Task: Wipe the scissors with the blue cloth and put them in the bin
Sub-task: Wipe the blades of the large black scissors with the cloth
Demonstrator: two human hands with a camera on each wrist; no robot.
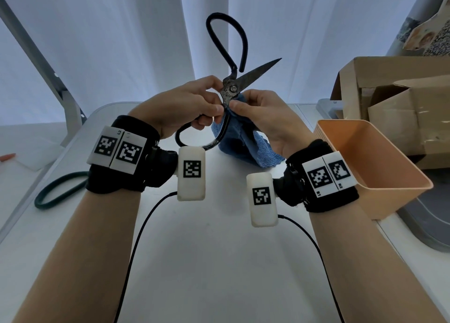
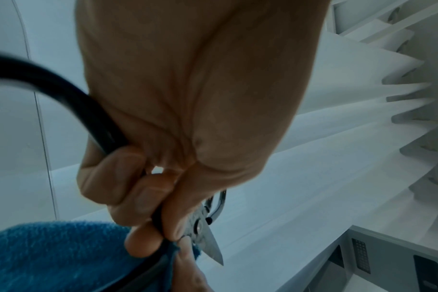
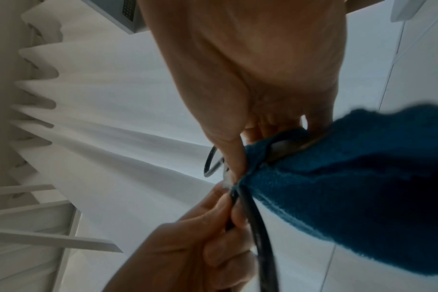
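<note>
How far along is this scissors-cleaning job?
Midway, it seems. The left hand grips the scissors, held open in the air, while the right hand presses the blue cloth against them near the pivot. One blade still looks stained. The orange bin waits beside, nothing visible inside.

head: high, looking down-forward | wrists: close, upward | shared: scissors (image 1: 231,88)

I hold the scissors (image 1: 230,92) above the table (image 1: 194,249), between my hands; cloth (image 1: 246,142) under them, bin (image 1: 379,174) right, boxes (image 1: 399,103) apparently behind.
</note>
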